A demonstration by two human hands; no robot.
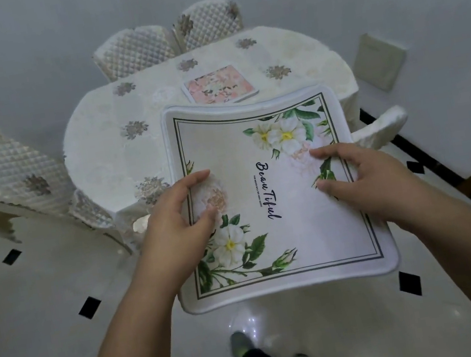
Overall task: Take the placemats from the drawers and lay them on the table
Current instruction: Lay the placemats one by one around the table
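While the floral placemat (pixel 274 190) is gripped at both edges by fingers (pixel 196 179), lowering onto the tabletop (pixel 102 145), frame centre, is judged next.

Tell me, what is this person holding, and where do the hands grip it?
A floral placemat, held by its two side edges: left hand on the left edge, right hand on the right.

Around the round cloth-covered table (pixel 102 145): quilted chair covers at far side (pixel 139 50), left (pixel 3 169) and right (pixel 382 127); glossy white floor tiles (pixel 46 306) with black diamond insets below.
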